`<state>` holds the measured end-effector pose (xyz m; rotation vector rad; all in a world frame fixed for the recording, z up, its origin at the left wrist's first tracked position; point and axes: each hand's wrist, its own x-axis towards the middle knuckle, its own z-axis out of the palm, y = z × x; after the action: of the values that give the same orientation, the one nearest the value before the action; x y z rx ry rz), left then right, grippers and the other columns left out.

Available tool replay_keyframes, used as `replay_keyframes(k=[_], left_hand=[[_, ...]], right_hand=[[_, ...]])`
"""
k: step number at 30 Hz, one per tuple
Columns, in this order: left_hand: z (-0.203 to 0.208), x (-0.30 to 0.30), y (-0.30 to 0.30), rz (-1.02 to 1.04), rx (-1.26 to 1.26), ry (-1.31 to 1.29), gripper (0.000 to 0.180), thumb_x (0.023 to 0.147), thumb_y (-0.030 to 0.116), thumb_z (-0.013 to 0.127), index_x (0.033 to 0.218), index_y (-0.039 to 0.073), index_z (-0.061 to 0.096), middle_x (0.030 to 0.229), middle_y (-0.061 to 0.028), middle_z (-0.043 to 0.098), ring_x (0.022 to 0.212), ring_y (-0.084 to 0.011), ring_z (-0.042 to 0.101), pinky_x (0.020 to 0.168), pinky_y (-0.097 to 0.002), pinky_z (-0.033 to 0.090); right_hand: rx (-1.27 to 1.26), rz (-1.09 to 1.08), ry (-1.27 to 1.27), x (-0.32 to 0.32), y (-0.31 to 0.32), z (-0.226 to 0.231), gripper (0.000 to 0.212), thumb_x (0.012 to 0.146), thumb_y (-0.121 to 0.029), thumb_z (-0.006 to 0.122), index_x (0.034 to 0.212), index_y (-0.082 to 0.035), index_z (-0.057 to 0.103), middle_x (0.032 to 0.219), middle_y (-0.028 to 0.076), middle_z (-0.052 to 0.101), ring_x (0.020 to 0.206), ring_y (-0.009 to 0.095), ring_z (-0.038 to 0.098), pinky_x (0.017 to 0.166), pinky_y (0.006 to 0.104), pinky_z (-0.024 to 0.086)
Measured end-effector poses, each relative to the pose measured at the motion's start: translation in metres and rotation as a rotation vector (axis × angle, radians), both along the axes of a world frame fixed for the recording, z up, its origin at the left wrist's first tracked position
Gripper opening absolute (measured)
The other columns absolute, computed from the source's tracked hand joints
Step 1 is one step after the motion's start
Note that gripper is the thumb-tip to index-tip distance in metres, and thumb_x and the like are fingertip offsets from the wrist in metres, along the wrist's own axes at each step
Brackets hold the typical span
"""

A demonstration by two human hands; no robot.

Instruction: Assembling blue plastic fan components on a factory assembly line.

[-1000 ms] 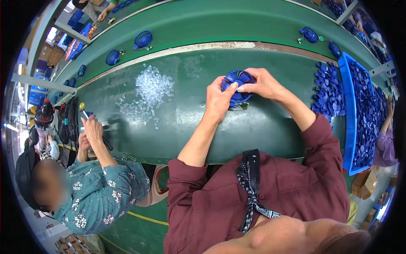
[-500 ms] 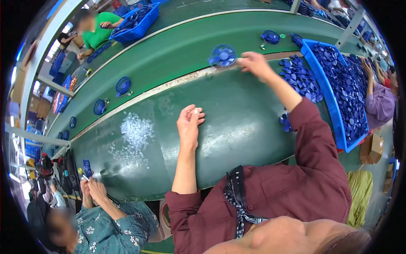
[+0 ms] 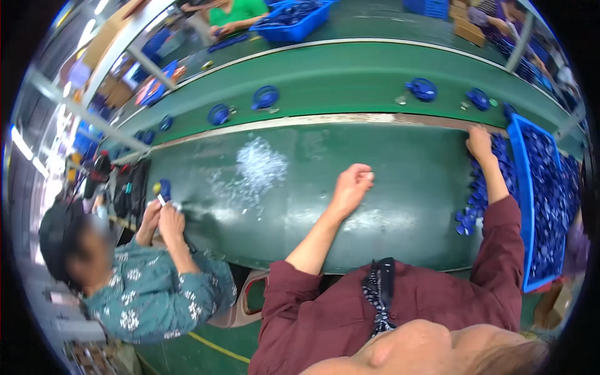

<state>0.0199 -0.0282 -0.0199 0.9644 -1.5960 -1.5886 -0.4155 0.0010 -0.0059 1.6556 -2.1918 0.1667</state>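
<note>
Blue fan blades (image 3: 505, 161) lie in a loose pile at the right of the green bench (image 3: 412, 169), just beside a blue bin (image 3: 532, 262) filled with more blue pieces. The right hand (image 3: 480, 144) is at the far left edge of this pile, its fingers bent downward; whether they pinch a blade cannot be told. The left hand (image 3: 352, 189) is over the middle of the bench, well apart from the pile, its fingers curled toward the thumb; whether anything sits between them is unclear. Small clear pieces (image 3: 261, 162) form a heap farther left. Beyond the bench, round blue housings (image 3: 422, 90) rest spaced along a green strip (image 3: 344, 87).
</note>
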Motion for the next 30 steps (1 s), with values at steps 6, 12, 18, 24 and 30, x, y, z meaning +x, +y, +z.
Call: replay_keyframes(k=[6, 12, 18, 24, 30], left_hand=[[-0.002, 0.004, -0.001, 0.029, 0.006, -0.013, 0.024, 0.087, 0.011, 0.058, 0.106, -0.004, 0.055, 0.089, -0.0101, 0.064, 0.076, -0.0141, 0.062, 0.069, -0.0265, 0.051], [0.011, 0.003, 0.005, -0.002, -0.175, -0.137, 0.026, 0.086, 0.016, 0.06, 0.104, -0.003, 0.057, 0.085, -0.0092, 0.064, 0.073, -0.0132, 0.061, 0.068, -0.028, 0.051], [0.014, 0.004, 0.014, 0.008, -0.291, -0.228, 0.027, 0.085, 0.016, 0.06, 0.104, -0.002, 0.056, 0.087, -0.0121, 0.064, 0.077, -0.0184, 0.062, 0.071, -0.0309, 0.05], [0.068, 0.014, 0.03, 0.008, -0.275, -0.156, 0.027, 0.086, 0.016, 0.06, 0.107, 0.0, 0.055, 0.098, -0.0123, 0.059, 0.082, -0.02, 0.062, 0.072, -0.0321, 0.05], [0.105, 0.046, -0.036, 0.171, -0.811, -0.39, 0.041, 0.08, 0.015, 0.064, 0.116, 0.001, 0.049, 0.116, -0.0183, 0.05, 0.109, -0.034, 0.052, 0.092, -0.0386, 0.044]], right_hand=[[0.111, 0.069, -0.202, 0.041, -0.011, 0.019, 0.025, 0.067, -0.003, 0.059, 0.091, 0.001, 0.06, 0.096, 0.022, 0.059, 0.098, 0.039, 0.055, 0.084, 0.0471, 0.046], [0.114, 0.006, -0.214, 0.014, 0.002, 0.012, 0.027, 0.067, -0.005, 0.064, 0.092, 0.002, 0.058, 0.094, 0.026, 0.057, 0.087, 0.043, 0.057, 0.079, 0.0473, 0.049], [0.166, 0.19, -0.316, 0.118, 0.004, 0.034, 0.031, 0.065, -0.012, 0.074, 0.092, -0.002, 0.062, 0.094, 0.022, 0.056, 0.09, 0.038, 0.057, 0.078, 0.0448, 0.048], [0.26, 0.427, -0.419, 0.218, 0.026, 0.064, 0.031, 0.066, -0.019, 0.076, 0.089, -0.003, 0.063, 0.092, 0.017, 0.055, 0.087, 0.035, 0.057, 0.075, 0.0423, 0.048], [-0.13, 0.415, -0.62, 0.254, 0.05, 0.013, 0.037, 0.069, -0.027, 0.076, 0.094, -0.003, 0.063, 0.092, 0.013, 0.052, 0.079, 0.031, 0.058, 0.064, 0.0393, 0.049]])
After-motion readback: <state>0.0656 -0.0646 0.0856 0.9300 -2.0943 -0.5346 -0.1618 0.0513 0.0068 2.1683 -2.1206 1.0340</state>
